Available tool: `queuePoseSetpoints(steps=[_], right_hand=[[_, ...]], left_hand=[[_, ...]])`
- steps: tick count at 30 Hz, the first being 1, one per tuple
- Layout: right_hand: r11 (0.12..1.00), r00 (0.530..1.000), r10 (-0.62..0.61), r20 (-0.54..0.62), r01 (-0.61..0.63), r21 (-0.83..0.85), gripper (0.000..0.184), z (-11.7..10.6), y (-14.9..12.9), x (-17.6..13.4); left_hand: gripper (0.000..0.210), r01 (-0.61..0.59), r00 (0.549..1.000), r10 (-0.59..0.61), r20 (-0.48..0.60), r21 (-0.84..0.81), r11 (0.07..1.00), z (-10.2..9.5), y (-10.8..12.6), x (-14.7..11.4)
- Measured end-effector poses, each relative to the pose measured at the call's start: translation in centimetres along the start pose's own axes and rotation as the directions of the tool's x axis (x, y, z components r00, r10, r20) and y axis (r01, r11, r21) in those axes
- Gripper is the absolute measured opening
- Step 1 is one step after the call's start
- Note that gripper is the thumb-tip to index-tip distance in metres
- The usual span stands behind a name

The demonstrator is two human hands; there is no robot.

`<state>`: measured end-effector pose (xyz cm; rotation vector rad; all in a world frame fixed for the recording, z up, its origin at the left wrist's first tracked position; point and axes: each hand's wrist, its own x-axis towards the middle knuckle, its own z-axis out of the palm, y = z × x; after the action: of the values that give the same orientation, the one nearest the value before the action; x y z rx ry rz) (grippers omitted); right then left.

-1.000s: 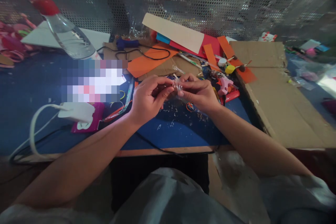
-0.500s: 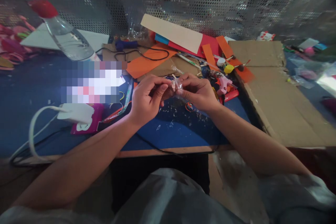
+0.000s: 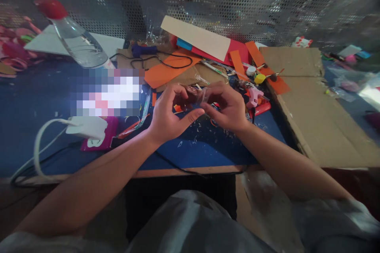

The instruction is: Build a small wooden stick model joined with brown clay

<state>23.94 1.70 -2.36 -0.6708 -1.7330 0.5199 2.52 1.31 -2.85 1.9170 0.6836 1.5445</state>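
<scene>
Greyish top [image 3: 185, 223], kinda loose and creased, paler streak down front. Sleeves [image 3: 335, 221] same grey, end around elbows, forearms [image 3: 107, 176] bare.

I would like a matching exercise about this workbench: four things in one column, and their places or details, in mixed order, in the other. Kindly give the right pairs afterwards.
Things:
1. clear plastic
2. bottle
3. white charger
4. pink tool

Places and details:
A. against a magenta block
B. to the right of the right hand, beside a red object
C. between the left hand and the right hand
D. topped with a red cap

Right pairs: 1-C, 2-D, 3-A, 4-B
</scene>
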Motion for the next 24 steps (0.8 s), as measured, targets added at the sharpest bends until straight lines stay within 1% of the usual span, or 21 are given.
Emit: queuePoseSetpoints(steps=[3,5,7,9,11,14,17,19,20,22,24], right_hand=[[0.989,0.997,-0.075,0.019,0.077,-0.124,0.02,0.0,-0.6,0.1],[0.973,0.991,-0.127,0.04,0.132,-0.187,0.02,0.0,-1.1,0.1],[0.956,0.984,-0.169,0.053,0.177,-0.232,0.019,0.1,-1.3,0.0],[0.944,0.98,-0.193,0.043,0.198,-0.263,0.022,0.1,-1.5,0.0],[0.941,0.979,-0.205,0.022,0.203,-0.27,0.024,0.1,-1.6,0.0],[0.949,0.979,-0.201,-0.029,0.188,-0.254,0.023,0.1,-2.0,0.0],[0.968,0.985,-0.139,-0.1,0.114,-0.225,0.021,0.2,-2.4,-0.2],[0.991,0.989,-0.054,-0.136,0.036,-0.13,0.022,0.2,-2.2,-0.3],[0.998,0.991,-0.006,-0.133,-0.002,-0.062,0.023,0.2,-2.1,-0.3],[0.996,0.995,0.078,-0.057,-0.074,0.057,0.022,0.2,-1.6,-0.3],[0.985,0.989,0.135,0.06,-0.141,0.099,0.023,0.1,-1.2,-0.4]], left_hand=[[0.066,-0.009,1.0,0.009,0.003,-0.025,1.0,0.2,-0.3,0.0],[0.068,-0.022,1.0,0.022,-0.011,-0.024,0.999,0.4,-0.5,0.0],[0.065,-0.03,0.999,0.03,-0.021,-0.022,0.999,0.5,-0.4,0.0],[0.057,-0.025,0.999,0.025,-0.026,-0.02,0.999,0.6,-0.3,0.0],[0.048,-0.02,0.999,0.019,-0.026,-0.015,1.0,0.7,-0.2,-0.1],[0.044,-0.031,0.998,0.031,-0.045,0.015,0.999,0.6,-0.3,-0.3],[0.037,-0.064,0.993,0.071,-0.095,0.069,0.996,0.4,-0.5,-0.3],[0.032,-0.089,0.988,0.099,-0.119,0.081,0.993,0.3,-0.6,-0.3],[0.031,-0.1,0.987,0.108,-0.121,0.07,0.993,0.4,-0.6,-0.3],[0.029,-0.107,0.988,0.108,-0.114,0.018,0.994,0.5,-0.5,-0.3],[0.028,-0.09,0.993,0.085,-0.088,-0.054,0.995,0.7,-0.4,-0.3]])
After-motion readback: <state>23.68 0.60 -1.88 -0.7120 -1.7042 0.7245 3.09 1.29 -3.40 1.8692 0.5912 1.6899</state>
